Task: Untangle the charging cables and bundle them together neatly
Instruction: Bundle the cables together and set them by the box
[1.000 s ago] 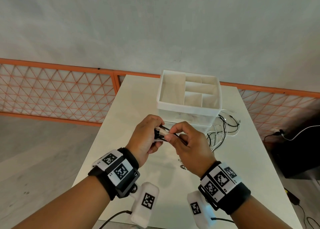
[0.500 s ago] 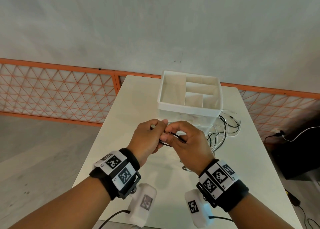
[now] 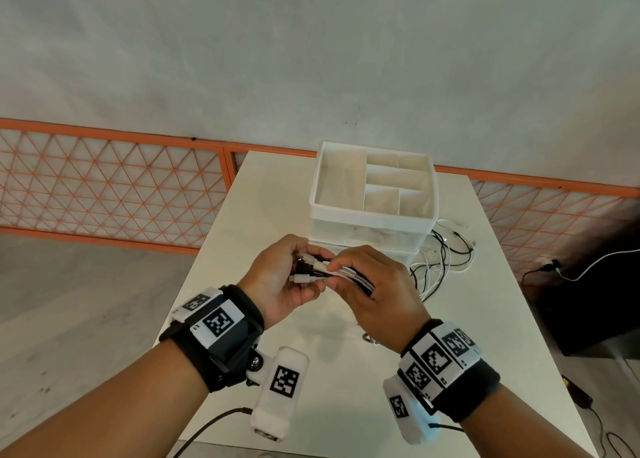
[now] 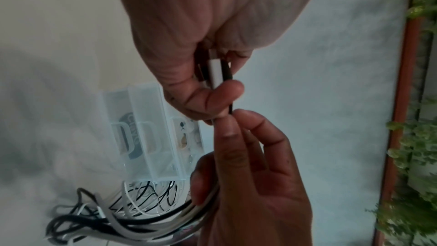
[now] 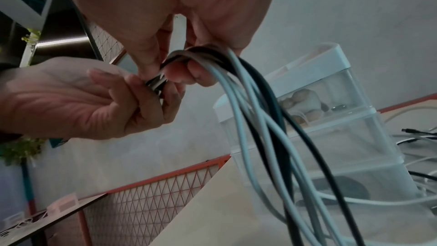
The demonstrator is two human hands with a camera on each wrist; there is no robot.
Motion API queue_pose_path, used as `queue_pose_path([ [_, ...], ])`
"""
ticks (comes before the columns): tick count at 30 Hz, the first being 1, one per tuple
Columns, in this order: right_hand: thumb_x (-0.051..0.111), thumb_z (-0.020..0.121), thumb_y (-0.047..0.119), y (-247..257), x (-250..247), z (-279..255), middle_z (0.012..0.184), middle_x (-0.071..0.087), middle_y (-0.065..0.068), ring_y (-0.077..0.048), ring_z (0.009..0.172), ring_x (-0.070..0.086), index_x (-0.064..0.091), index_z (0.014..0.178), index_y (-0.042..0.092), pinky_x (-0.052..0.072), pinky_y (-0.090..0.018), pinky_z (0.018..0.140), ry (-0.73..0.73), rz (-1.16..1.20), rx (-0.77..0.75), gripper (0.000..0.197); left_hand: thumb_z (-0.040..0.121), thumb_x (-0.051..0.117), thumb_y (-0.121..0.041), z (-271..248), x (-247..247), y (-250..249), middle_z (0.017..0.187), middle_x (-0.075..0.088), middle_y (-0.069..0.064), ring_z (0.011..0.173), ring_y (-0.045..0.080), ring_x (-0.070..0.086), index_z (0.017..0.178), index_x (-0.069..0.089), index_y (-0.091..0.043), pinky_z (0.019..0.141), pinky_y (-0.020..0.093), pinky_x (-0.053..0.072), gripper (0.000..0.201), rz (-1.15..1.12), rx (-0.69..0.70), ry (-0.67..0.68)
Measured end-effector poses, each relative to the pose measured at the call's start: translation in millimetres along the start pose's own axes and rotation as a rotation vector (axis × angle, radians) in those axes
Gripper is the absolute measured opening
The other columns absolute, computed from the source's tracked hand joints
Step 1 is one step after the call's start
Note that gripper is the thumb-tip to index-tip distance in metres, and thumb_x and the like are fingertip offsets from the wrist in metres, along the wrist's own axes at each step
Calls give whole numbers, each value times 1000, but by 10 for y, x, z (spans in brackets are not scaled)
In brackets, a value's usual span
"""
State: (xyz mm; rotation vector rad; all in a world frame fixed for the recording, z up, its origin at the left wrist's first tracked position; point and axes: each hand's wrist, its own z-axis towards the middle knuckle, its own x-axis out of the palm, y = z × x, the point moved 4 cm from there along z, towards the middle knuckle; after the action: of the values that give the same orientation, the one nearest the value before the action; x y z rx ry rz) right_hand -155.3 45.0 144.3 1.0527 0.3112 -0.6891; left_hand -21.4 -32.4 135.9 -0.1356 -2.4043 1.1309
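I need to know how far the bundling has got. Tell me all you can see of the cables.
The cables are black and white, thin and rubbery. Their plug ends lie side by side in the left hand, and the right hand holds the strands beside it. From there they hang to the table, ending in loose loops right of the organiser, still unbundled.

Both forearms are bare; each wrist is wearing a black band (image 3: pixel 239 322) with black-and-white square markers and a white camera (image 3: pixel 278 393) with a cable.
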Motion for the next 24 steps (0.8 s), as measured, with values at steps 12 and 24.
queue_pose_path([
  [12, 59, 99, 35, -49, 111, 11, 77, 65, 3, -3, 53, 57, 48, 120, 28, 46, -14, 46, 244, 73, 334, 25, 96, 57, -29, 29, 3, -13, 60, 56, 8, 43, 16, 45, 76, 60, -10, 46, 24, 31, 27, 248, 305, -263],
  [24, 58, 100, 35, 79, -97, 175, 72, 64, 4, -10, 67, 57, 64, 82, 14, 45, -24, 65, 453, -157, 200, 28, 95, 35, -61, -215, 333, -502, 98, 65, -17, 92, 0, 61, 106, 61, -30, 79, 15, 43, 42, 1090, 724, 40],
])
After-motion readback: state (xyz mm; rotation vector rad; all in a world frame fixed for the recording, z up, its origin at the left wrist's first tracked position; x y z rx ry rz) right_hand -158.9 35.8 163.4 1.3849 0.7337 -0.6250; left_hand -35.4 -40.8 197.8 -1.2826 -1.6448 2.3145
